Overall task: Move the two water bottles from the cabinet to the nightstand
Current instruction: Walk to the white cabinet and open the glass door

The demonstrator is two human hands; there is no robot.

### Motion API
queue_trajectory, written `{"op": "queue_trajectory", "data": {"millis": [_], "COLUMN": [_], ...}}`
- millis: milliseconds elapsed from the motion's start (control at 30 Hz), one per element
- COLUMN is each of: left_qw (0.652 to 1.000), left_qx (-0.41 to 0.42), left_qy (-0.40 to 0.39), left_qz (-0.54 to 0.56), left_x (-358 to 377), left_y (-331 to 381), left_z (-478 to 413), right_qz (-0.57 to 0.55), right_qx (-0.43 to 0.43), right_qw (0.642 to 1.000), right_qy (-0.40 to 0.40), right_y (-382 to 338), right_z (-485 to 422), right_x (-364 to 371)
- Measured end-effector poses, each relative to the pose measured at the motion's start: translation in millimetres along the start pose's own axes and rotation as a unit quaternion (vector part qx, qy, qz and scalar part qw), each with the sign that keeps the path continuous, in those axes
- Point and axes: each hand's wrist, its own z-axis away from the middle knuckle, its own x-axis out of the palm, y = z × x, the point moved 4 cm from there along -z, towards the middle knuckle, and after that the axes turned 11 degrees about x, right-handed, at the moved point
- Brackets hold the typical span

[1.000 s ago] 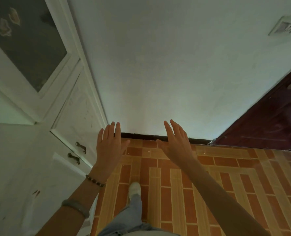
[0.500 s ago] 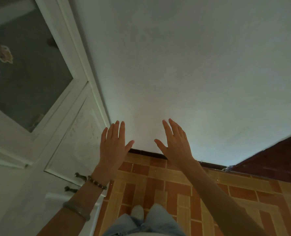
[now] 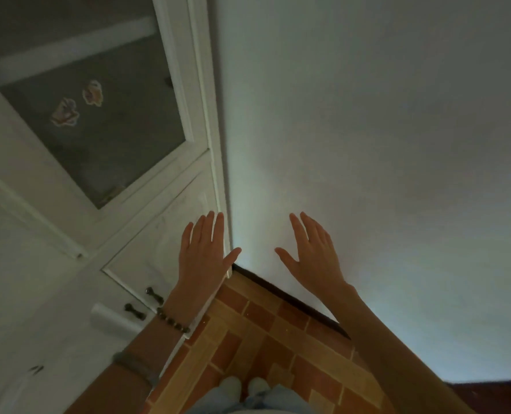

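Note:
A tall white cabinet [image 3: 146, 252] fills the left side, with a frosted glass door [image 3: 99, 127] above and panel doors with dark handles [image 3: 155, 295] below. My left hand [image 3: 202, 252] is raised in front of the cabinet's right edge, fingers spread, holding nothing. My right hand [image 3: 312, 255] is lifted before the white wall, also spread and holding nothing. No water bottle and no nightstand show in this view.
A plain white wall [image 3: 382, 144] stands straight ahead with a dark skirting strip [image 3: 287, 297] at its foot. The floor [image 3: 263, 348] is orange and tan tile. My feet [image 3: 243, 386] and jeans show at the bottom edge.
The view has swung left and up toward the cabinet; the dark red door at the right has left the frame. Both hands stay raised and spread, now nearer the cabinet's corner.

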Motion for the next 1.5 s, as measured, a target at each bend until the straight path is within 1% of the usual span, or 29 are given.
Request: {"op": "queue_trajectory", "data": {"millis": [133, 300, 567, 700, 867, 1133, 1300, 1500], "left_qw": [0.997, 0.985, 0.948, 0.929, 0.912, 0.891, 0.873, 0.851], "left_qx": [-0.059, -0.146, -0.271, -0.307, -0.313, -0.280, -0.249, -0.231], "left_qy": [0.000, 0.013, 0.013, 0.029, 0.074, 0.161, 0.192, 0.222], "left_qz": [-0.051, -0.093, -0.167, -0.206, -0.253, -0.319, -0.373, -0.417], "left_x": [-20.1, -52.8, -101.3, -130.1, -178.6, -272.4, -324.7, -369.1], "left_y": [-21.7, -51.3, -84.8, -101.7, -126.9, -159.8, -167.0, -175.0], "left_z": [17.2, 53.3, 123.4, 140.7, 134.7, 85.9, 55.7, 30.9], "right_qz": [-0.037, -0.091, -0.103, -0.118, -0.140, -0.179, -0.200, -0.216], "right_qx": [-0.072, -0.175, -0.301, -0.354, -0.389, -0.407, -0.421, -0.430], "right_qw": [0.997, 0.980, 0.947, 0.927, 0.910, 0.881, 0.858, 0.828], "right_qy": [-0.012, -0.020, -0.050, -0.024, 0.043, 0.160, 0.216, 0.288], "right_y": [-33.7, -96.6, -189.9, -232.6, -285.3, -343.6, -369.8, -395.7], "right_z": [-15.1, -22.5, -3.9, -6.2, -25.3, -66.6, -86.4, -104.8], "right_x": [3.8, 11.0, 29.2, 17.8, -21.5, -106.8, -157.4, -213.1]}}
